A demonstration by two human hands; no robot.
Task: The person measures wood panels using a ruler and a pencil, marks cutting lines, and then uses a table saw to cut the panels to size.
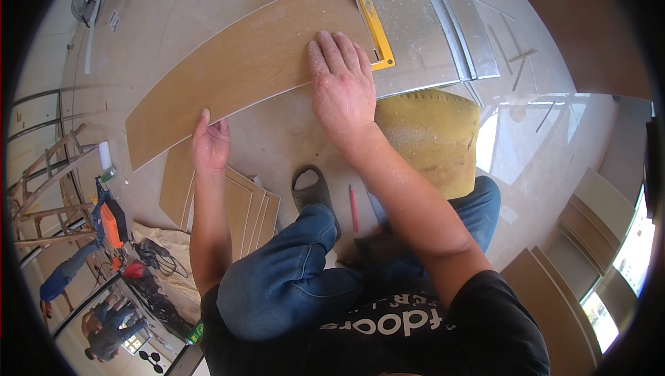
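A long wood-coloured panel [249, 50] reaches from the left onto a grey metal work surface [422, 43]. My left hand [210, 146] grips its near edge, with the thumb on the upper face and the fingers partly hidden below. Dusty and flat, my right hand [342, 85] lies on the panel near its right end, fingers stretched forward. The panel's right end meets a yellow bar [376, 26] fixed along the metal surface. White dust is scattered over that surface.
Cut panels [246, 210] lie stacked beneath my left forearm. A yellow dusty cover [429, 140] stands by my right forearm. On the floor are a red pencil [353, 208] and thin offcuts [512, 54]. Larger boards [551, 307] lean at the lower right; a ladder [52, 182] stands left.
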